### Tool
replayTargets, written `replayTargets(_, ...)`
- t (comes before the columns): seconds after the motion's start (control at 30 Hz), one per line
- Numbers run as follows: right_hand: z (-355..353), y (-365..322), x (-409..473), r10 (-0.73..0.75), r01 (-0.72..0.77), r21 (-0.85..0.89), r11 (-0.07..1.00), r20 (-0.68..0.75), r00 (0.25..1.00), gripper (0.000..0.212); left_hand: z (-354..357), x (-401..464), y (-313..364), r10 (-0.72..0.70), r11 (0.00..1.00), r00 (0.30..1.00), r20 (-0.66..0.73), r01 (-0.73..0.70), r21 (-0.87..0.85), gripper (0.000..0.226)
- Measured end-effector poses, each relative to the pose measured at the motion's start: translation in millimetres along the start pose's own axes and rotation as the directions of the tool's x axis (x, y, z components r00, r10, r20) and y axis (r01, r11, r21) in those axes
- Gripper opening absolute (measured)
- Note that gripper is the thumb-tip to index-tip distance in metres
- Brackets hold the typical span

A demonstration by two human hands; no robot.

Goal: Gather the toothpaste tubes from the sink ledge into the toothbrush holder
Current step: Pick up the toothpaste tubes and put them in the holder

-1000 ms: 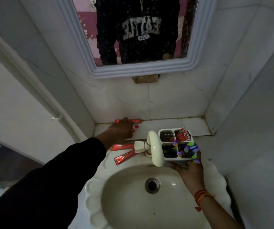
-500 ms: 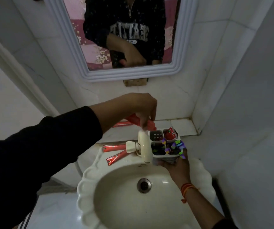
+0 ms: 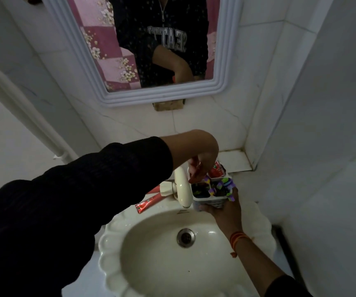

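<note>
My right hand (image 3: pixel 223 212) grips the white toothbrush holder (image 3: pixel 208 203) from below, above the basin's back rim. A red toothpaste tube (image 3: pixel 216 171) stands in its back right compartment, and purple and green brushes (image 3: pixel 224 185) stick out at the front right. My left hand (image 3: pixel 202 165) hangs over the back left compartment with its fingers pinched downward on a red tube that it mostly hides. One red tube (image 3: pixel 149 203) lies on the sink ledge left of the tap. A second one (image 3: pixel 154 190) peeks out behind it.
The cream tap (image 3: pixel 182 187) stands right against the holder's left side. Below is the scalloped basin (image 3: pixel 108 249) with its drain (image 3: pixel 185 237). A framed mirror (image 3: pixel 222 61) hangs above, tiled walls close in on the right, and a white pipe (image 3: pixel 22 103) runs down the left wall.
My left hand picked a red tube off the back ledge, carried it right and lowered it onto the holder's back left compartment. My right hand kept holding the holder.
</note>
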State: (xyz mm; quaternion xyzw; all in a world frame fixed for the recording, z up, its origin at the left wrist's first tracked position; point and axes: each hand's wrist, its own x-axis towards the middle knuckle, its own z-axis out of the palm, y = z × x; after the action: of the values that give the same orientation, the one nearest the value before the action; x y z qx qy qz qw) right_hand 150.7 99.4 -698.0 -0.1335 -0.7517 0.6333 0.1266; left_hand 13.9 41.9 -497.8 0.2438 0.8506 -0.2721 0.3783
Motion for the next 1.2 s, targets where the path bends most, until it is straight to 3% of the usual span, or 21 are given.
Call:
replayTargets(0.17, -1, 1, 0, -0.002, 0.002, -0.002, 1.000, -0.004, 1.000, 0.093, -4, -7, 10, 0.041, 0.970, 0.998, -0.057, -0.026, 0.242, 0.015)
replayTargets(0.27, 0, 3, 0, -0.007, 0.007, 0.000, 1.000, -0.004, 1.000, 0.094, -11, -23, 17, -0.057, 0.975, 0.997, 0.050, 0.045, 0.215, 0.012)
replayTargets(0.33, 1, 3, 0, -0.011, 0.011, 0.004, 1.000, -0.010, 1.000, 0.092, -14, -21, 17, -0.054, 0.984, 0.998, -0.010, 0.055, 0.168, 0.025)
replayTargets(0.43, 1, 4, 0, -0.004, 0.004, 0.010, 1.000, -0.012, 1.000, 0.092, -6, -17, 23, 0.007, 0.968, 0.995, -0.099, 0.018, 0.250, 0.048)
replayTargets(0.53, 0, 8, 0, 0.016, -0.016, 0.006, 1.000, -0.003, 1.000, 0.097, 7, -10, 33, 0.080, 0.967, 0.978, -0.194, -0.029, 0.253, 0.039)
replayTargets(0.6, 0, 6, -1, 0.024, -0.024, -0.005, 1.000, -0.004, 1.000, 0.097, 12, -13, 34, 0.117, 0.986, 0.958, -0.261, -0.081, 0.147, 0.025)
replayTargets(0.67, 0, 6, 0, 0.032, -0.032, 0.001, 1.000, 0.000, 1.000, 0.095, 13, -14, 26, 0.109, 0.984, 0.973, -0.202, -0.134, -0.114, 0.027)
replayTargets(0.73, 1, 9, 0, 0.040, -0.040, -0.005, 0.999, -0.002, 0.999, 0.090, 12, -16, 9, 0.107, 0.915, 0.981, -0.162, -0.161, -0.371, 0.022)
replayTargets(0.83, 2, 12, 2, 0.066, -0.067, 0.009, 0.998, 0.030, 0.997, 0.076, 17, -11, -33, 0.009, 0.822, 0.948, -0.318, -0.188, -0.538, 0.022)
replayTargets(0.93, 3, 11, 3, 0.047, -0.047, 0.025, 0.999, 0.008, 0.999, 0.078, 45, 2, -71, -0.142, 0.837, 0.877, -0.459, -0.141, -0.529, 0.023)
replayTargets(1.07, 1, 9, 1, 0.003, -0.003, -0.036, 0.999, -0.003, 1.000, 0.091, 112, 25, -101, -0.247, 0.893, 0.904, -0.349, 0.073, -0.444, 0.015)
replayTargets(1.2, 0, 10, 2, 0.014, -0.013, -0.047, 0.999, 0.002, 1.000, 0.097, 188, 55, -94, -0.272, 0.878, 0.919, -0.286, 0.116, -0.464, 0.018)
